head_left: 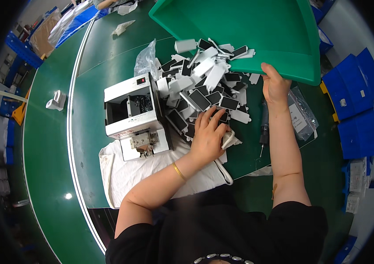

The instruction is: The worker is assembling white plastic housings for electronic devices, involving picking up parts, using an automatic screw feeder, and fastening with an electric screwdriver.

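My right hand grips the near edge of a large green bin, which tilts over the far side of the bench. Flat white plastic covers with black panels lie in a loose pile at the bin's lip. On the near side of that pile my left hand rests with its fingers spread over several covers. A white machine with a screw-filled tray stands to the left of the heap. Beneath my left forearm lies a white cloth.
An electric screwdriver and a clear bag with a white label lie right of the pile. Crumpled clear plastic sits behind the machine. A white plastic part is at far left. Blue bins hang at right.
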Tool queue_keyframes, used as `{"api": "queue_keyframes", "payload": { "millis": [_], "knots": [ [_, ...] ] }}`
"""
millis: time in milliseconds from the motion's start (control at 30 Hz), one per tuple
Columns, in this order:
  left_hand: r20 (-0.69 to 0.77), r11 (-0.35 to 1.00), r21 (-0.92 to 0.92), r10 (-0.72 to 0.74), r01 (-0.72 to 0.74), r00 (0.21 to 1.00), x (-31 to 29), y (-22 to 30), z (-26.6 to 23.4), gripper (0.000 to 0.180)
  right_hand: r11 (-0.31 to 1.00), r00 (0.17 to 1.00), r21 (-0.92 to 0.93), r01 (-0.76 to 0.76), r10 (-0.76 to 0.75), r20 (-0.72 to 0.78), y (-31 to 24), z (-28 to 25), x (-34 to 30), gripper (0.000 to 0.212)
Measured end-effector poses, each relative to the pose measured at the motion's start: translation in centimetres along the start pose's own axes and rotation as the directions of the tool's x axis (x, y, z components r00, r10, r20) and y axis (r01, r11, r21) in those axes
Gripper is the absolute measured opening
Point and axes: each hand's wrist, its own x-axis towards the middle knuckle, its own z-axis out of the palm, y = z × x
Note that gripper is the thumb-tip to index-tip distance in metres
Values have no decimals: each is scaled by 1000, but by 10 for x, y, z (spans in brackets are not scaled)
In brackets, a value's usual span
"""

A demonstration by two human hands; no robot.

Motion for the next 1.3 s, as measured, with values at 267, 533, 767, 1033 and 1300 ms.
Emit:
{"api": "queue_keyframes", "payload": {
  "millis": [267, 533, 767, 1033, 1300],
  "knots": [
    [18, 1000, -4, 2, -2, 1000, 0, 0, 0, 39, 996, 997, -46, 72, -71, 35, -15, -6, 2, 41],
    [8, 998, -55, 31, -31, 999, 4, 2, -8, 35, 996, 995, 41, 78, -81, 60, -40, 6, 2, 40],
    [16, 997, -74, 32, -31, 999, 1, 2, -3, 37, 999, 999, 9, 32, -32, -27, -29, 10, 26, 36],
    [24, 999, -35, 38, -38, 999, 1, 1, -2, 45, 900, 923, 305, -310, 362, -128, 34, 35, 97, 42],
    [31, 999, -36, 36, -35, 999, 1, 3, -1, 36, 752, 700, 335, -568, 655, -285, 162, 19, 138, 64]
  ]
}}
